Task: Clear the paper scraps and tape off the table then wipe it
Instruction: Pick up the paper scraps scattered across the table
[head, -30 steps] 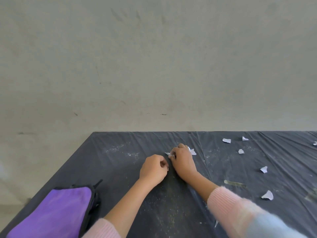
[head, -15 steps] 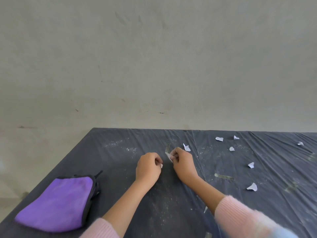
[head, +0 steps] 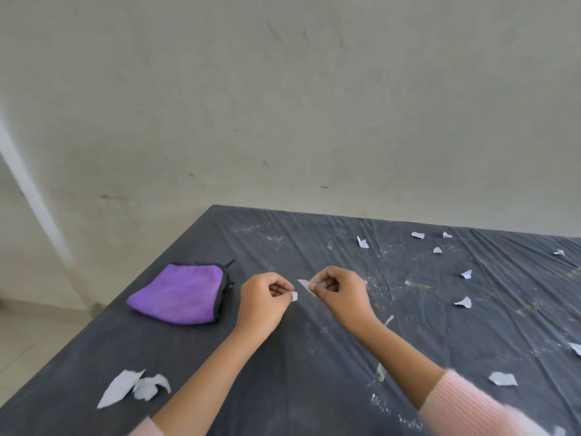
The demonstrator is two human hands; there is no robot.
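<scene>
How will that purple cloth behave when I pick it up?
The purple cloth lies folded and slumped on the table, so it will probably hang limp and unfold if lifted by one edge. Its fuzzy surface suggests something light and easy to pinch, not slippery. Pushed, it may bunch.

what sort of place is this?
Probably a plain indoor craft or work room, though I can't be sure: a table under wrinkled dark plastic sheeting against a bare scuffed wall, littered with paper scraps and tape strips, a purple cloth on it.
</scene>
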